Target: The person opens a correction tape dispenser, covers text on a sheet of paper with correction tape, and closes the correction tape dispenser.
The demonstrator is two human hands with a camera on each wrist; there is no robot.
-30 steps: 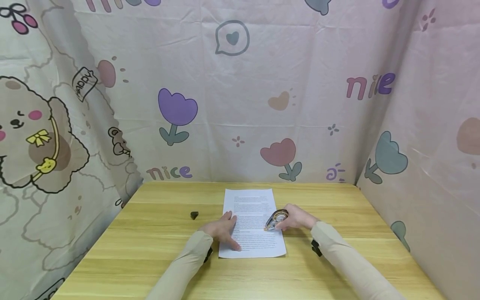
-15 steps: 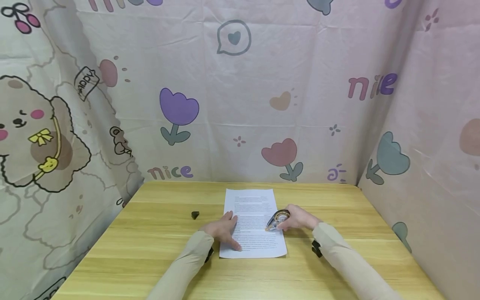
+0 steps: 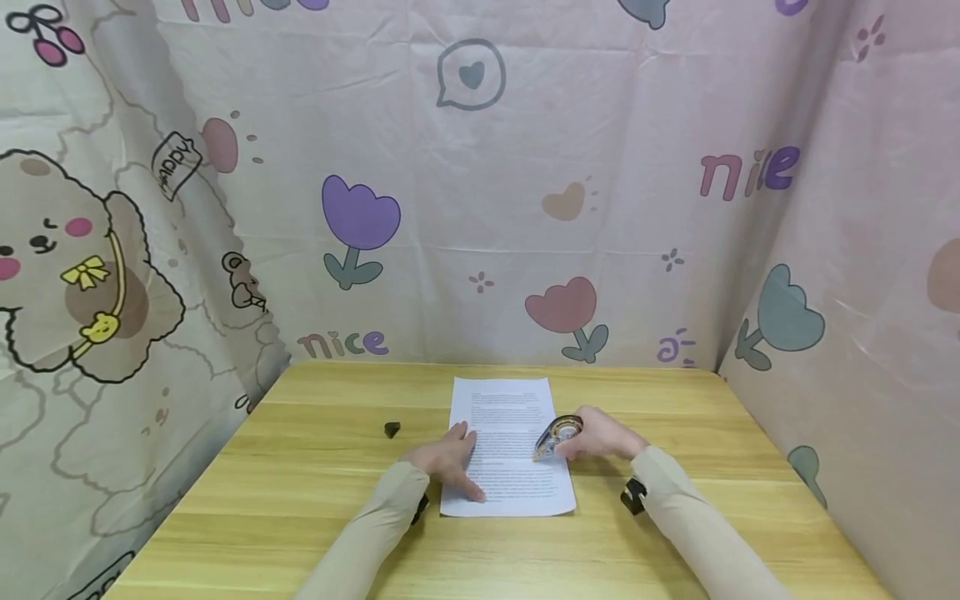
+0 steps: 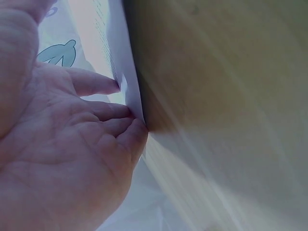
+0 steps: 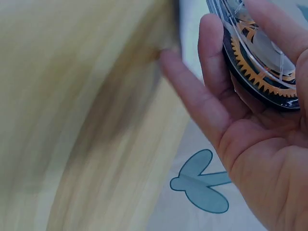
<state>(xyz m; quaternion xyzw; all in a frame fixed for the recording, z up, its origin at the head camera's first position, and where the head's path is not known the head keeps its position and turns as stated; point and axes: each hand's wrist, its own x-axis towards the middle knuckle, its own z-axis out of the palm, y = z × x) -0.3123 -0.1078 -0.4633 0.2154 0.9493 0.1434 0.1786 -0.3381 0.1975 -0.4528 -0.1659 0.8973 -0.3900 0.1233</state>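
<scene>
A printed sheet of paper (image 3: pixel 517 492) lies flat on the wooden table, its far end toward the back edge. My left hand (image 3: pixel 444 462) rests on the sheet's left side, fingers spread; in the left wrist view the fingertips (image 4: pixel 137 127) press at the paper's edge. At the sheet's right side, my right hand (image 3: pixel 600 435) grips a correction tape dispenser (image 3: pixel 558 433) between thumb and fingers. Its tip points down and left, right at the printed lines. The right wrist view shows the dispenser's clear case with an orange gear (image 5: pixel 255 67) inside.
A small black cap-like piece (image 3: pixel 392 429) lies on the table (image 3: pixel 322 483), left of the paper. Behind the table's back edge hangs a patterned cloth (image 3: pixel 465 208), with more cloth along both sides.
The whole head view has shifted slightly. My right hand and the correction tape dispenser have moved only a little, to the right and slightly up. My left hand stays on the paper.
</scene>
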